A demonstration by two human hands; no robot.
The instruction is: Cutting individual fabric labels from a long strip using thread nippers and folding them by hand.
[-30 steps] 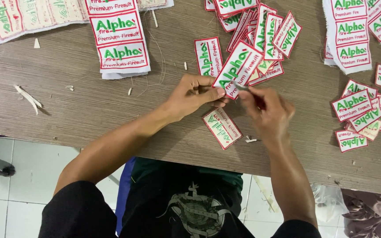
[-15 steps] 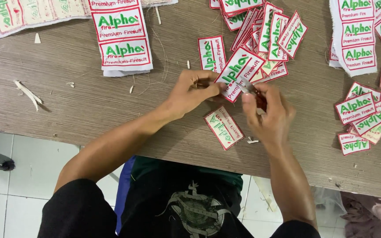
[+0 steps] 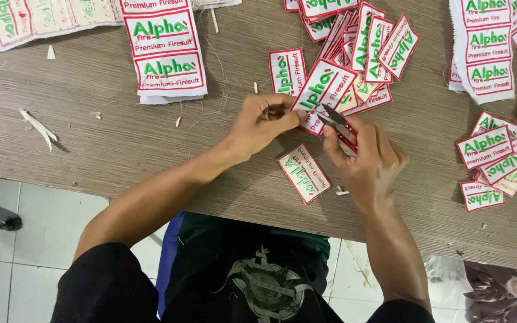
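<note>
My left hand [image 3: 264,122] pinches the lower corner of a white embroidered patch [image 3: 323,90] with a red border and green lettering, held just above the wooden table [image 3: 109,143]. My right hand [image 3: 366,161] grips small red-handled thread snips [image 3: 337,122], their blades touching the patch's lower edge. Another patch [image 3: 304,173] lies face up on the table just below both hands.
A pile of cut patches [image 3: 360,48] lies behind the hands. More patches [image 3: 498,158] are scattered at the right. Uncut strips of patches [image 3: 166,51] lie at the back left, with another strip [image 3: 486,48] at the back right. Fabric scraps [image 3: 38,125] and loose threads litter the table.
The snips' blades have moved up to the lower edge of the held patch. Both hands stay in nearly the same place.
</note>
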